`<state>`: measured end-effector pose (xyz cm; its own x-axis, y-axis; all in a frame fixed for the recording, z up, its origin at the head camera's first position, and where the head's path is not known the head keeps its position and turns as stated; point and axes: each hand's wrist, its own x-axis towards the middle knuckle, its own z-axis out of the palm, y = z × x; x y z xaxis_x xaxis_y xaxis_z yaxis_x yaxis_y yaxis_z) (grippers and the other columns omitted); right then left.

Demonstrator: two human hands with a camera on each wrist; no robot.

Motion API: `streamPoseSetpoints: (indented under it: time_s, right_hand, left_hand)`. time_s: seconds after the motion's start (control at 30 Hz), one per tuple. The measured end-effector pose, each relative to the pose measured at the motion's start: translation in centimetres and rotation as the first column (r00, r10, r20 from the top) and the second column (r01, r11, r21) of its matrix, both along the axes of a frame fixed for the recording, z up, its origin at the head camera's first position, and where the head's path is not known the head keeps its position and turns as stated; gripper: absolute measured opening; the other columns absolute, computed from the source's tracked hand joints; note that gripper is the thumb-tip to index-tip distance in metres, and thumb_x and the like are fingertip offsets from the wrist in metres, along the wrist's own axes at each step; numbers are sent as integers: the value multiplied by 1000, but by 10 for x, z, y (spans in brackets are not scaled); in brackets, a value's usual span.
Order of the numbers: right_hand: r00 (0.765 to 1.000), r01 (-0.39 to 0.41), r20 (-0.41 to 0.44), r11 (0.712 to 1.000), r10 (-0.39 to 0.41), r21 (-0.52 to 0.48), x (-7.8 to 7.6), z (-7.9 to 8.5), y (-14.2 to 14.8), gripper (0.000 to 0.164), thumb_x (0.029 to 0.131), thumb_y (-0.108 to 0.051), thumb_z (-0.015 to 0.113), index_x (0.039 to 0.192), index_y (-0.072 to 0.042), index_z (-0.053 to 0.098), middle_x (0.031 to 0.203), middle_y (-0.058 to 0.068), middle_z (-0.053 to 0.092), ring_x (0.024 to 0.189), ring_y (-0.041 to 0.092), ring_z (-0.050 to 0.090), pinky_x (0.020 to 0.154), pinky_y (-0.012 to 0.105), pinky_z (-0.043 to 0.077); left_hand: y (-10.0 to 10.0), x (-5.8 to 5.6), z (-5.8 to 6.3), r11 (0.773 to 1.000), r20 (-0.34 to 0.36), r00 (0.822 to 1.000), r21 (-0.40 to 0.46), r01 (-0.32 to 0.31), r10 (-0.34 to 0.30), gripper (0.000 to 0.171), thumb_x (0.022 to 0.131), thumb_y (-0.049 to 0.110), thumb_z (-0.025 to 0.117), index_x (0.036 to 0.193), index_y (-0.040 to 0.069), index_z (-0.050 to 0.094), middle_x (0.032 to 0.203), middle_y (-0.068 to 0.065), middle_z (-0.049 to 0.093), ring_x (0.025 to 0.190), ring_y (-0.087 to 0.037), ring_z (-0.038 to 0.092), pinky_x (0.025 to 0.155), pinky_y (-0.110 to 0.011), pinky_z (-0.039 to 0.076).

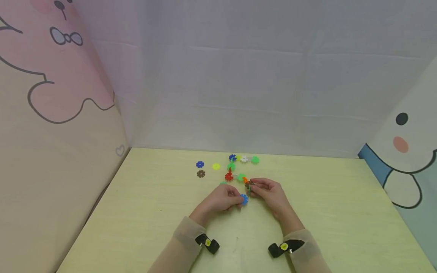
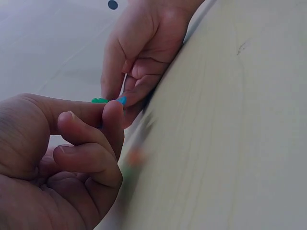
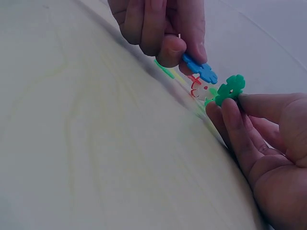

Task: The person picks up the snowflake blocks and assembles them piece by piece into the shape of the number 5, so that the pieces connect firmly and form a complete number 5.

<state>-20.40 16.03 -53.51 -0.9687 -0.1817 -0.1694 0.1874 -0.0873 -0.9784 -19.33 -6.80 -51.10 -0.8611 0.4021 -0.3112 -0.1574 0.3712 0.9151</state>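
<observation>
Between thumb and fingers, my left hand (image 1: 220,199) pinches a blue notched plastic disc (image 1: 244,199), a snowflake-style building piece. My right hand (image 1: 272,194) pinches a green notched disc (image 3: 231,88), which appears edge-on in the head view beside a brown disc (image 1: 248,185). In the right wrist view, the blue disc's rim is close to the green disc. An orange disc (image 1: 245,180) sits at my right fingertips, at the near end of a chain of linked discs that includes a green disc (image 1: 241,177) and a red disc (image 1: 229,176). My fingers hide parts of the held pieces.
The chain runs back to a dark blue disc (image 1: 232,157), then right past a white disc (image 1: 244,159) to a green end disc (image 1: 255,160). Loose blue (image 1: 200,164), brown (image 1: 201,173) and yellow discs (image 1: 216,166) lie left on the table (image 1: 341,204). A curtain (image 1: 222,76) stands behind.
</observation>
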Motion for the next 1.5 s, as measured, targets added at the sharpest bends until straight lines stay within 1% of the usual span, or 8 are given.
streamPoseSetpoints:
  time_s: [0.17,0.33,0.6,0.73,0.97,1.13,1.23,1.5]
  right_hand:
    - [1000,-6,6,1000,6,4,0,1,0,35,104,5,69,137,16,64,101,7,77,89,14,78,88,31,64]
    - [1000,-9,12,1000,9,16,1,2,0,34,105,3,69,137,15,64,102,7,77,90,14,78,88,31,64]
    - [1000,-20,11,999,19,35,-1,2,0,35,105,1,70,137,14,65,105,9,78,90,14,78,88,30,64]
    - [1000,-26,17,999,25,36,-2,2,1,35,105,1,70,138,14,64,105,10,77,91,14,77,89,30,64]
    - [999,-30,19,999,30,30,-2,2,2,35,105,2,70,137,15,63,102,8,76,92,14,77,90,30,63]
    - [999,-37,20,999,37,25,-1,1,2,36,104,3,71,135,16,63,100,8,77,91,15,78,89,31,64]
    - [999,-45,21,999,44,25,-2,0,3,36,103,4,71,136,16,62,101,8,77,91,15,78,89,31,64]
    - [998,-62,7,998,62,2,-1,1,2,35,103,5,71,135,18,62,102,10,77,91,14,77,88,32,64]
  left_hand:
    - [6,4,-3,1000,41,999,15,-20,20,17,102,17,78,88,9,83,77,-1,79,49,-6,49,48,-20,39]
    - [7,5,-3,998,88,995,45,-52,48,17,101,17,80,88,6,83,79,-4,80,49,-7,50,47,-20,40]
    - [5,3,-7,988,134,990,142,-67,47,17,99,16,81,90,2,80,81,-6,79,51,-7,51,48,-21,43]
    - [5,2,-8,987,132,990,147,-69,50,17,99,16,80,88,3,80,81,-5,79,51,-7,50,48,-21,43]
    - [8,2,-9,992,103,993,111,-65,54,19,101,16,77,88,4,80,81,-6,80,50,-7,51,47,-21,44]
    - [9,2,-10,989,104,994,139,-57,42,15,102,15,77,93,3,80,82,-7,80,50,-7,54,46,-21,43]
    - [9,2,-9,986,100,994,157,-50,35,15,102,16,78,95,3,80,83,-7,80,49,-7,55,45,-20,40]
    - [11,1,-10,985,109,993,162,-57,40,15,103,15,77,92,5,81,82,-5,80,52,-8,62,42,-18,31]
